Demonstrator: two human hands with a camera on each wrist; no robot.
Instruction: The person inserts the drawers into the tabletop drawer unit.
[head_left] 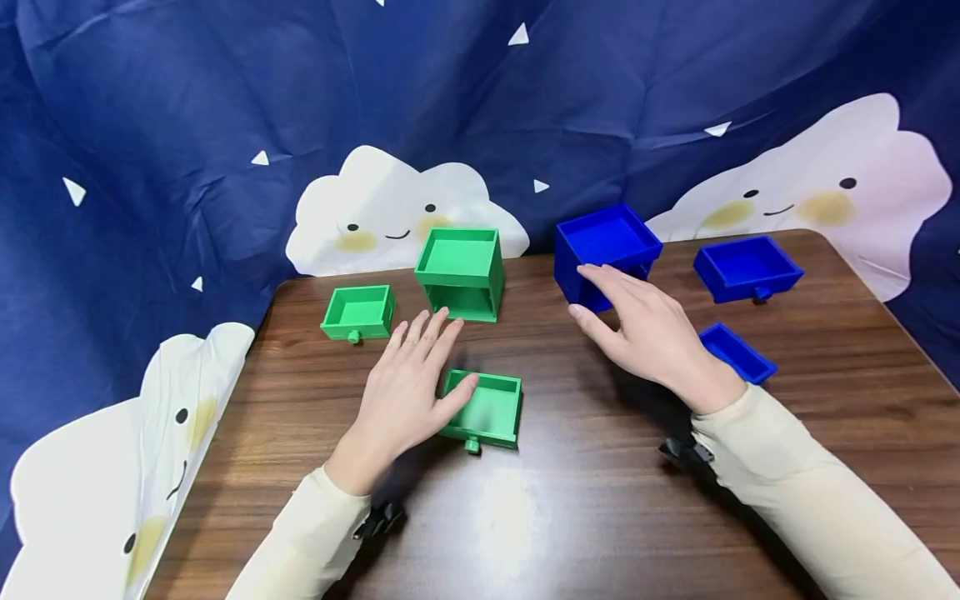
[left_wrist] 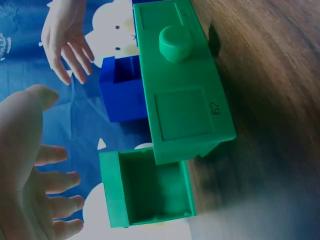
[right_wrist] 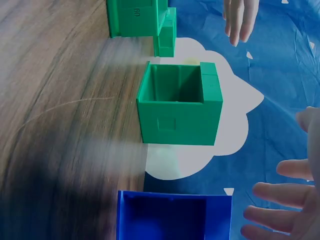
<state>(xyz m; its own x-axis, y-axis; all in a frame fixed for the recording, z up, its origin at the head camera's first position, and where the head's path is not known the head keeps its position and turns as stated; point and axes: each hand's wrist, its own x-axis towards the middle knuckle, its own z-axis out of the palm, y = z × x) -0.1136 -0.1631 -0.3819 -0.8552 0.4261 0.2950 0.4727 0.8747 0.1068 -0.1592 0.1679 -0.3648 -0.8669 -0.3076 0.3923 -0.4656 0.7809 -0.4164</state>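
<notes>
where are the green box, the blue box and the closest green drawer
Green box (head_left: 457, 279), head view: front strip below its top tray.
Blue box (head_left: 609, 237), head view: recessed floor of its top.
Closest green drawer (head_left: 495, 405), head view: bare floor inside it.

Head view looks forward-down; low, near wrist views share the green cabinet (head_left: 458, 278).

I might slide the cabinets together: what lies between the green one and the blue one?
In the head view, only bare tabletop lies between the green cabinet and the blue cabinet.
</notes>
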